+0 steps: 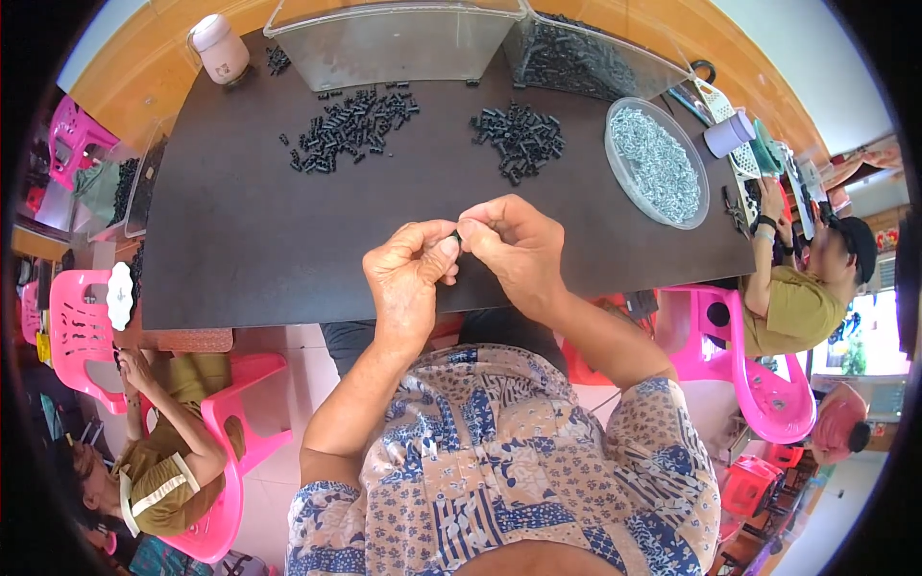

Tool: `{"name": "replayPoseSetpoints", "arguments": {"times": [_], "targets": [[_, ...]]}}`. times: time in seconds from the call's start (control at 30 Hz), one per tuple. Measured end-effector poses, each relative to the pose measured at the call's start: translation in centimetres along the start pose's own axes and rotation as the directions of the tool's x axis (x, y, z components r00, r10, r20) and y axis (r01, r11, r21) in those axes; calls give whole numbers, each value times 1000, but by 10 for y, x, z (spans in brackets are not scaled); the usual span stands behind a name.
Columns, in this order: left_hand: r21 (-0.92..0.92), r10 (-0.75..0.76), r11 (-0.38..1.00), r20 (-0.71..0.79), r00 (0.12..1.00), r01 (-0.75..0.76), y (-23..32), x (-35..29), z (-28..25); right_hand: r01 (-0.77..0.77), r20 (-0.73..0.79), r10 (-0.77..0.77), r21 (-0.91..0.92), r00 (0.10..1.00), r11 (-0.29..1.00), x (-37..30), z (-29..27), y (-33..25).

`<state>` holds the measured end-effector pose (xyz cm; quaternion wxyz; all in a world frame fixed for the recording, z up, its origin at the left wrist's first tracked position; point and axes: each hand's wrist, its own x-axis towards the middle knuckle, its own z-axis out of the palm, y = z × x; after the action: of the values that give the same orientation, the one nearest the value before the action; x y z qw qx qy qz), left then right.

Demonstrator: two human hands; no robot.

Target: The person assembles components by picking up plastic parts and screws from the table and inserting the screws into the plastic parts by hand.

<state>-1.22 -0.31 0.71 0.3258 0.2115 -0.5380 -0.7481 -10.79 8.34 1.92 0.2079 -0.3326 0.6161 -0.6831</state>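
Observation:
Over the near part of the dark table, my two hands meet fingertip to fingertip. My left hand pinches a small black plastic piece, mostly covered by the fingers. The thumb and forefinger of my right hand close at its other side; whether they grip the same piece or something tiny is hidden. Beyond my hands lie two heaps of short black cylindrical plastic parts, a wide left heap and a smaller right heap. To the right, a round clear tub holds many small silvery screws.
Clear bins stand at the far edge: a left bin and a right bin containing black parts. A pink thermos is far left, a lilac cup far right. People work on both sides, near pink chairs.

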Motion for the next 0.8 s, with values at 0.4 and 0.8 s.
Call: {"name": "replayPoseSetpoints", "arguments": {"times": [0.4,0.8], "targets": [[568,482,674,146,864,-472,1,0,-4,-84,175,120,-197,977,977,7,-17,2],[-6,-130,992,9,991,130,4,0,-13,-41,243,99,-232,965,972,7,-13,-2]]}}
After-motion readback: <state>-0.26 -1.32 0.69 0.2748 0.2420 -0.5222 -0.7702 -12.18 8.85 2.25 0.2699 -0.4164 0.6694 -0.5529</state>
